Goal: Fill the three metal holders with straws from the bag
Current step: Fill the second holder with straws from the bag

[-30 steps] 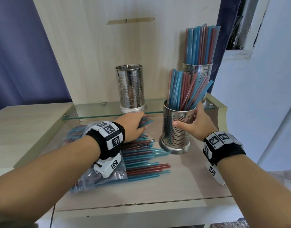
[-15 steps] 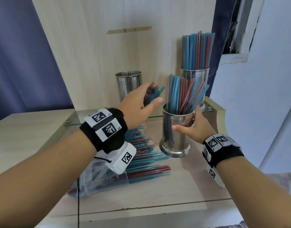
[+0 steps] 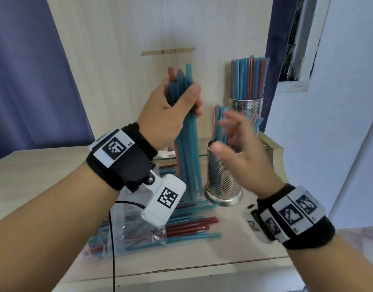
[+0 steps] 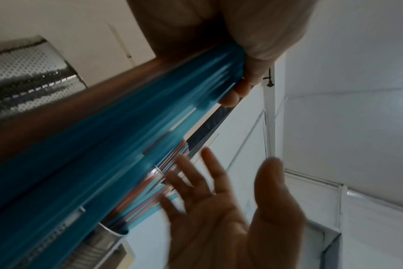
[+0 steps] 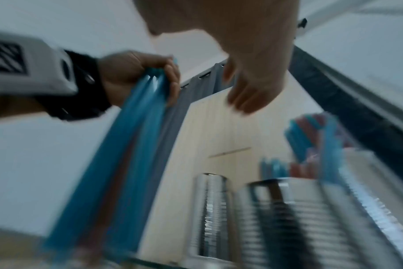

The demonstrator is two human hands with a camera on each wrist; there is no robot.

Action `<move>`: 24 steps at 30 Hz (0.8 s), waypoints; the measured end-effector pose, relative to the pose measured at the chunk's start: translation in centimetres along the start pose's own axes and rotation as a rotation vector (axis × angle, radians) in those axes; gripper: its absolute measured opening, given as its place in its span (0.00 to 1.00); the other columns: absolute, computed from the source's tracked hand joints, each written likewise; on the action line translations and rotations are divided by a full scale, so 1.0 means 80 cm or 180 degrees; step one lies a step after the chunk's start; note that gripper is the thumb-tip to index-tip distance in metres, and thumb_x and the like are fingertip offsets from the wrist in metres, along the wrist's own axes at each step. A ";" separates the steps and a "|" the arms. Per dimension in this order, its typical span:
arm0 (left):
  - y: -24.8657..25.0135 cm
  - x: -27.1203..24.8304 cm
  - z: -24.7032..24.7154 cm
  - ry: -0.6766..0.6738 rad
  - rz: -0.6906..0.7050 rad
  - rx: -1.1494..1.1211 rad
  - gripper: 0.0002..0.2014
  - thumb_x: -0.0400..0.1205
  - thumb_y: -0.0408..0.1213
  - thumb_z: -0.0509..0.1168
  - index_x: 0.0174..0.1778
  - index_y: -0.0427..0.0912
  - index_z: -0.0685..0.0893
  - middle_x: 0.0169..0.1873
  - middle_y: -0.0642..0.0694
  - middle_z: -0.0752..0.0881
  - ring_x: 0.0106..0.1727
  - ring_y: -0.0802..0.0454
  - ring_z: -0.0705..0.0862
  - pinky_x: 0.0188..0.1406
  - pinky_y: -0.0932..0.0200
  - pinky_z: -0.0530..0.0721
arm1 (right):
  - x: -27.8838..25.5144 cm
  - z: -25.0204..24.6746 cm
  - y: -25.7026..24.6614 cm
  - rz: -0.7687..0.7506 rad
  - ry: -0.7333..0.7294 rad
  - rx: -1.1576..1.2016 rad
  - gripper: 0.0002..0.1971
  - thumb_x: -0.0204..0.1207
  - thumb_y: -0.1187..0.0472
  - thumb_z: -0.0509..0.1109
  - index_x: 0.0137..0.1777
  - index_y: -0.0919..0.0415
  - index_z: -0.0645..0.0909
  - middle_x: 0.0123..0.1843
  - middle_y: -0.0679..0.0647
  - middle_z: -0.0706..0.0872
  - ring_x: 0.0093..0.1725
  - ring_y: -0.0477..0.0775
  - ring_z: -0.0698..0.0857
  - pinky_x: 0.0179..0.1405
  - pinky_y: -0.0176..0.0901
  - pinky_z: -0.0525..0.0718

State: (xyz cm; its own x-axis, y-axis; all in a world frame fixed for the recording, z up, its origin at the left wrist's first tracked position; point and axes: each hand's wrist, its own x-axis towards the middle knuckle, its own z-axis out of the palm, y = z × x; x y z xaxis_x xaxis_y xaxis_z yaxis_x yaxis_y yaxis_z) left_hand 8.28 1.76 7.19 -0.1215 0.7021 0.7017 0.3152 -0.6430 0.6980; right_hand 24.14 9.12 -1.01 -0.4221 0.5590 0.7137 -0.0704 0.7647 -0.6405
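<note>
**Straws lifted beside half-filled holder**

The left hand (image 3: 171,114) gripped an upright bundle of straws (image 3: 187,157) above the bag (image 3: 126,232) of straws. Just right of it, the near holder (image 3: 222,178) held straws; the right hand (image 3: 242,148) hovered over it, fingers spread wide. Behind that hand, the far holder (image 3: 245,105) stood packed with straws

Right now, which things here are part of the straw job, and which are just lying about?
Job:
- bunch of straws, gripped upright in the left hand
- right hand, open, by the front holder
- full holder and third holder on the glass shelf
- bag with straws spilling out

Lying about:
- curtain
- black cable
</note>
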 end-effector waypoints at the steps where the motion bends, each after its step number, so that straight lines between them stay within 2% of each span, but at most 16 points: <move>1: 0.002 0.000 0.000 0.0002 -0.0041 -0.0076 0.08 0.85 0.38 0.61 0.42 0.39 0.78 0.30 0.52 0.83 0.34 0.53 0.83 0.40 0.58 0.85 | -0.005 0.012 -0.011 0.0291 -0.0532 0.0237 0.42 0.67 0.33 0.71 0.77 0.56 0.70 0.65 0.42 0.82 0.66 0.38 0.81 0.66 0.45 0.81; 2: 0.005 0.000 0.001 -0.0011 -0.0085 -0.0168 0.10 0.84 0.39 0.60 0.40 0.39 0.78 0.29 0.51 0.83 0.33 0.53 0.83 0.40 0.57 0.85 | -0.008 0.024 -0.015 0.0511 -0.0863 0.0557 0.37 0.67 0.38 0.74 0.73 0.57 0.75 0.61 0.44 0.86 0.63 0.41 0.85 0.63 0.47 0.84; 3: 0.007 -0.002 0.003 -0.0021 -0.0141 -0.0305 0.11 0.83 0.39 0.61 0.38 0.39 0.79 0.28 0.52 0.83 0.33 0.53 0.83 0.42 0.56 0.85 | -0.011 0.034 -0.017 0.0636 -0.0998 0.0854 0.31 0.68 0.44 0.77 0.68 0.60 0.78 0.56 0.47 0.89 0.58 0.45 0.87 0.58 0.47 0.86; 4: 0.009 -0.004 0.003 -0.0036 -0.0192 -0.0453 0.11 0.83 0.40 0.61 0.36 0.40 0.79 0.28 0.53 0.83 0.32 0.53 0.82 0.43 0.54 0.85 | -0.012 0.042 -0.019 0.0676 -0.1011 0.1045 0.26 0.68 0.49 0.79 0.62 0.62 0.80 0.50 0.53 0.90 0.53 0.47 0.89 0.51 0.48 0.88; 6: 0.011 -0.009 0.003 -0.0087 -0.0235 -0.0562 0.12 0.82 0.40 0.61 0.33 0.42 0.81 0.27 0.53 0.83 0.33 0.52 0.82 0.45 0.53 0.84 | -0.012 0.053 -0.025 0.0640 -0.0970 0.1147 0.19 0.69 0.56 0.80 0.54 0.64 0.80 0.46 0.66 0.88 0.45 0.55 0.88 0.45 0.56 0.88; 7: 0.010 -0.012 0.002 -0.0118 -0.0242 -0.0521 0.13 0.82 0.41 0.62 0.32 0.44 0.82 0.28 0.52 0.83 0.35 0.50 0.82 0.45 0.53 0.84 | -0.013 0.057 -0.026 0.0620 -0.0959 0.1212 0.15 0.71 0.59 0.80 0.52 0.63 0.79 0.43 0.67 0.87 0.42 0.56 0.88 0.42 0.55 0.88; 9: 0.009 -0.019 -0.002 -0.0169 -0.0244 -0.0398 0.14 0.81 0.48 0.66 0.32 0.46 0.84 0.31 0.52 0.84 0.38 0.48 0.83 0.46 0.52 0.84 | -0.017 0.065 -0.027 0.0638 -0.0955 0.1366 0.08 0.76 0.64 0.76 0.48 0.62 0.79 0.36 0.60 0.85 0.35 0.52 0.87 0.38 0.48 0.87; 11: 0.005 -0.025 -0.008 -0.0237 -0.0177 -0.0166 0.16 0.74 0.61 0.70 0.35 0.52 0.86 0.35 0.55 0.86 0.42 0.52 0.84 0.49 0.53 0.83 | -0.021 0.072 -0.026 0.0706 -0.0947 0.1356 0.06 0.78 0.67 0.72 0.49 0.65 0.77 0.32 0.53 0.83 0.30 0.48 0.84 0.34 0.42 0.85; 13: 0.000 -0.029 -0.017 -0.0297 -0.0160 0.0109 0.27 0.65 0.74 0.63 0.44 0.56 0.86 0.40 0.59 0.88 0.44 0.61 0.84 0.50 0.60 0.82 | -0.026 0.077 -0.021 0.0775 -0.0886 0.1271 0.05 0.80 0.68 0.70 0.50 0.68 0.77 0.30 0.52 0.81 0.27 0.46 0.82 0.31 0.38 0.82; 14: -0.006 -0.030 -0.022 -0.0361 -0.0223 0.0165 0.36 0.61 0.79 0.59 0.50 0.53 0.84 0.41 0.61 0.88 0.45 0.63 0.85 0.49 0.63 0.82 | -0.028 0.077 -0.018 0.0821 -0.0834 0.1238 0.04 0.81 0.68 0.69 0.49 0.67 0.77 0.28 0.51 0.80 0.26 0.46 0.82 0.30 0.37 0.81; 16: -0.022 -0.032 -0.035 -0.0368 -0.0622 0.0398 0.49 0.55 0.87 0.48 0.55 0.51 0.82 0.42 0.62 0.88 0.48 0.62 0.85 0.52 0.57 0.83 | -0.030 0.076 -0.010 0.0879 -0.0717 0.1187 0.03 0.82 0.68 0.68 0.48 0.64 0.77 0.27 0.50 0.80 0.26 0.47 0.81 0.30 0.37 0.81; 17: -0.035 -0.034 -0.044 -0.0328 -0.0878 0.0672 0.51 0.55 0.88 0.42 0.55 0.52 0.82 0.43 0.61 0.88 0.50 0.59 0.85 0.55 0.53 0.83 | -0.030 0.074 -0.006 0.0908 -0.0659 0.1167 0.03 0.82 0.68 0.68 0.47 0.63 0.77 0.27 0.49 0.81 0.27 0.47 0.82 0.30 0.38 0.82; 18: -0.048 -0.039 -0.052 -0.0334 -0.1081 0.1050 0.49 0.61 0.86 0.39 0.57 0.52 0.81 0.46 0.59 0.88 0.52 0.58 0.84 0.60 0.50 0.82 | -0.030 0.072 -0.003 0.0939 -0.0620 0.1151 0.03 0.82 0.68 0.67 0.47 0.62 0.77 0.27 0.48 0.81 0.27 0.47 0.82 0.31 0.38 0.83; 20: -0.078 -0.051 -0.068 -0.0608 -0.1229 0.2052 0.34 0.76 0.75 0.48 0.58 0.51 0.80 0.52 0.55 0.85 0.55 0.54 0.83 0.64 0.46 0.80 | -0.029 0.068 0.005 0.0990 -0.0585 0.1122 0.03 0.82 0.67 0.67 0.47 0.62 0.77 0.28 0.47 0.81 0.28 0.48 0.82 0.31 0.39 0.84; 22: -0.106 -0.064 -0.081 -0.1191 -0.1190 0.3197 0.21 0.80 0.64 0.60 0.56 0.51 0.81 0.54 0.52 0.84 0.59 0.50 0.79 0.65 0.47 0.76 | -0.030 0.065 0.011 0.1013 -0.0546 0.1065 0.03 0.82 0.66 0.67 0.46 0.61 0.77 0.27 0.49 0.81 0.28 0.50 0.82 0.31 0.41 0.83; 24: -0.129 -0.074 -0.085 -0.1744 -0.1241 0.3981 0.18 0.80 0.60 0.62 0.57 0.52 0.83 0.58 0.50 0.83 0.62 0.47 0.75 0.66 0.46 0.74 | -0.030 0.063 0.017 0.1046 -0.0518 0.1007 0.05 0.83 0.66 0.66 0.45 0.61 0.76 0.27 0.51 0.81 0.28 0.53 0.80 0.32 0.48 0.83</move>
State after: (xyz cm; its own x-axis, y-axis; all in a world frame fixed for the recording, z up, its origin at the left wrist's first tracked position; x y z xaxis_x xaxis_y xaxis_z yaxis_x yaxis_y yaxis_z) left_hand -0.65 2.17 -3.17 -0.1095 0.9823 0.1518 0.9936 0.1040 0.0434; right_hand 20.52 7.22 -5.07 -0.6021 0.6779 0.4217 -0.1703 0.4070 -0.8974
